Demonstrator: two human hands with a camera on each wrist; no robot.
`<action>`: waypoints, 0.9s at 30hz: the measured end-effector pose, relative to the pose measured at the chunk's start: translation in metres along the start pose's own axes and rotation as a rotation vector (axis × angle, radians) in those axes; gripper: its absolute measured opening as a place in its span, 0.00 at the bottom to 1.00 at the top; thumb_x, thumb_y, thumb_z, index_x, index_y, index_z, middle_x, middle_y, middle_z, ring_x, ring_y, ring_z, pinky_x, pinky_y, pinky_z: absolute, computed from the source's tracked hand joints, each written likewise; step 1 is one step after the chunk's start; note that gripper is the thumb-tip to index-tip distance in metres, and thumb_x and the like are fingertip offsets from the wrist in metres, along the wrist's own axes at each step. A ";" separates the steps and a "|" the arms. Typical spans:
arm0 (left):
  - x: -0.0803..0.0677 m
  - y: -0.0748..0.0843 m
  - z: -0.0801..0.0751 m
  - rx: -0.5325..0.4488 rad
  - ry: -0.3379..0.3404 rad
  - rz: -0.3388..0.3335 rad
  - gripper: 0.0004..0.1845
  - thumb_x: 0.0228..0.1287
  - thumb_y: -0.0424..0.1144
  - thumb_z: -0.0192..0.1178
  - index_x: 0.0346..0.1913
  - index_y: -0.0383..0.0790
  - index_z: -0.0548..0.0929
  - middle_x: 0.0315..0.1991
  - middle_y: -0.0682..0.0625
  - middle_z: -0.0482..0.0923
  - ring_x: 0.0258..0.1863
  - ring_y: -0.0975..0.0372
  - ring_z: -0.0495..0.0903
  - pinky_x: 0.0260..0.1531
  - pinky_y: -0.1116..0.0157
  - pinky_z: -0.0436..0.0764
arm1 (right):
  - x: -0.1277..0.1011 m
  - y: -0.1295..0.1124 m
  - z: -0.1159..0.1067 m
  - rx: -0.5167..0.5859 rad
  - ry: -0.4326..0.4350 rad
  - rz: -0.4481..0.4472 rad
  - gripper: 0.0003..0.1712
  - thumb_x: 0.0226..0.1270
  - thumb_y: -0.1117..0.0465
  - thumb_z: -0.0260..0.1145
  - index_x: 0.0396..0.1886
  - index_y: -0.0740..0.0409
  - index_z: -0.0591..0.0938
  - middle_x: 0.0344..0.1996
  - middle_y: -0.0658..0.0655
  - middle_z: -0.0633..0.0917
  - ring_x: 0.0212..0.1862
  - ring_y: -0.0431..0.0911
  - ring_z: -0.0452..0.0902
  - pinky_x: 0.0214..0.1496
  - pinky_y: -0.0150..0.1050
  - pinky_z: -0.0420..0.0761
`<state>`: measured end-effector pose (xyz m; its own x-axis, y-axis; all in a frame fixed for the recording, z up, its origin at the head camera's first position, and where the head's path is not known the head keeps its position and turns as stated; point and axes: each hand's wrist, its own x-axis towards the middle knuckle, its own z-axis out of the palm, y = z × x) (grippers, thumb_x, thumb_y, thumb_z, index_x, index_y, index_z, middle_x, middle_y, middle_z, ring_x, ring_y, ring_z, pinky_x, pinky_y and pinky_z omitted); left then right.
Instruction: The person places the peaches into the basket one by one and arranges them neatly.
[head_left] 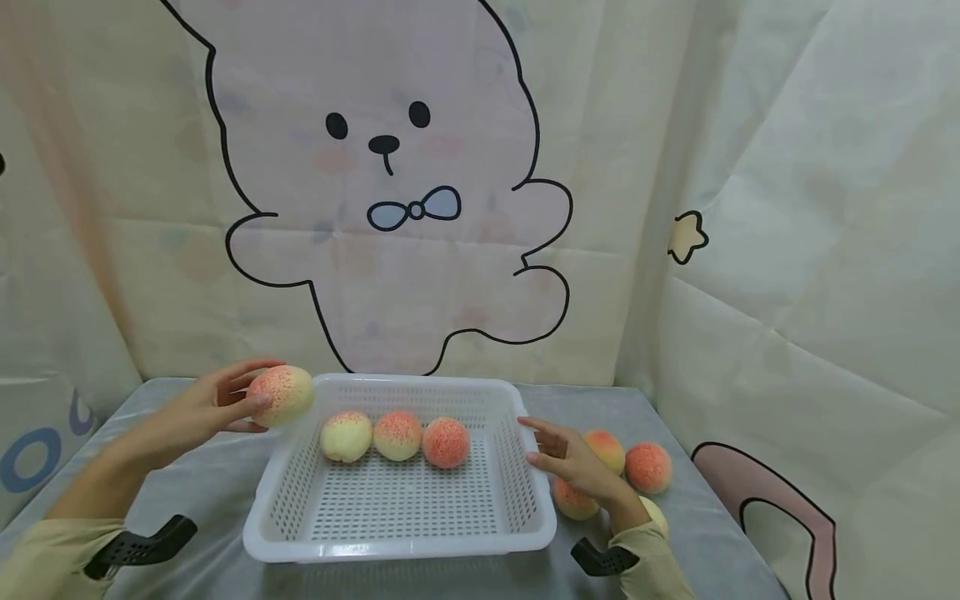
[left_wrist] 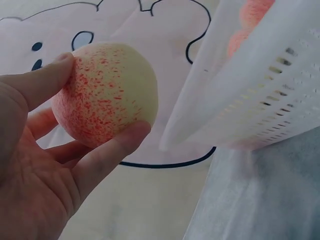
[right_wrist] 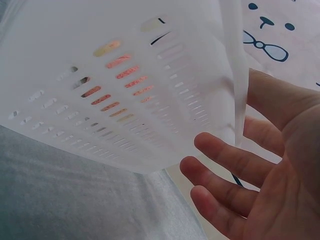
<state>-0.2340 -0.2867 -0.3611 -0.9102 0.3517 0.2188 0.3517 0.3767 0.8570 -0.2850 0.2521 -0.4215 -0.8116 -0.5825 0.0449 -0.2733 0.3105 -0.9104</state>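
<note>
My left hand [head_left: 206,400] holds a peach [head_left: 282,395] between thumb and fingertips, just outside the basket's left rim. The left wrist view shows this peach [left_wrist: 107,92] pale yellow on one side and speckled red on the other. A white plastic basket [head_left: 401,550] with slotted walls stands in the middle of the table. Inside lie three peaches in a row near its back: a pale one [head_left: 347,437], a half-red one [head_left: 397,435] and a redder one [head_left: 446,442]. At the right rim, my right hand [head_left: 573,458] grips the basket's edge, its lower fingers [right_wrist: 220,155] loosely bent outside the wall.
Right of the basket, several more peaches [head_left: 648,467] lie on the grey tablecloth [head_left: 697,508], partly hidden by the right hand and forearm. A curtain [head_left: 622,317] with a cartoon bear rises behind the table, and cloth hangs at both sides.
</note>
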 end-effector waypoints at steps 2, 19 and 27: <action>0.005 0.004 0.004 0.008 -0.012 0.017 0.28 0.75 0.34 0.57 0.73 0.38 0.64 0.57 0.59 0.79 0.49 0.68 0.84 0.43 0.61 0.88 | 0.000 0.000 0.000 -0.002 0.003 0.003 0.36 0.76 0.58 0.62 0.79 0.56 0.61 0.69 0.68 0.75 0.63 0.58 0.79 0.58 0.38 0.83; 0.030 0.018 0.034 0.167 -0.133 0.175 0.26 0.76 0.36 0.55 0.74 0.37 0.67 0.65 0.36 0.75 0.57 0.60 0.81 0.46 0.69 0.82 | 0.000 0.000 0.001 0.033 -0.010 -0.015 0.37 0.76 0.58 0.62 0.79 0.59 0.60 0.68 0.70 0.75 0.62 0.57 0.80 0.56 0.37 0.84; 0.035 0.021 0.044 0.253 -0.148 0.163 0.26 0.74 0.41 0.59 0.72 0.41 0.71 0.66 0.41 0.77 0.66 0.53 0.75 0.60 0.47 0.78 | 0.000 0.000 0.000 0.032 -0.006 -0.019 0.37 0.76 0.59 0.62 0.79 0.60 0.61 0.68 0.71 0.75 0.62 0.53 0.81 0.55 0.36 0.84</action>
<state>-0.2491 -0.2290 -0.3558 -0.8024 0.5384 0.2574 0.5500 0.4997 0.6692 -0.2848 0.2519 -0.4216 -0.8033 -0.5926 0.0602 -0.2722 0.2752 -0.9220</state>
